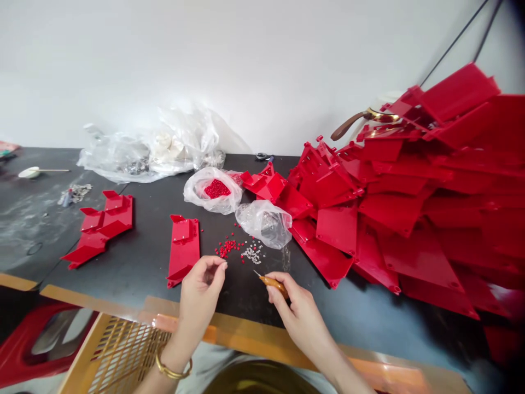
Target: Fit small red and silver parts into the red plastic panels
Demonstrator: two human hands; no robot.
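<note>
In the head view, my right hand (296,302) grips an awl-like tool (274,285) with an amber handle. Its thin metal tip points up and left. My left hand (204,291) is closed in a pinch, thumb against forefinger; whatever may be between the fingertips is too small to make out. Just beyond it lie small red plastic pieces (228,248) in a loose scatter. Small silvery rings (253,252) are spread to their right, above the tool's tip. A red plastic panel (184,250) with raised tabs lies flat beside my left hand.
A tall heap of red panels (414,219) fills the right side. More red panels (102,224) lie at left. Behind the scatter sit an open bag (197,189) of red pieces and a clear bag (266,221). A yellow basket (118,350) stands below the table's front edge.
</note>
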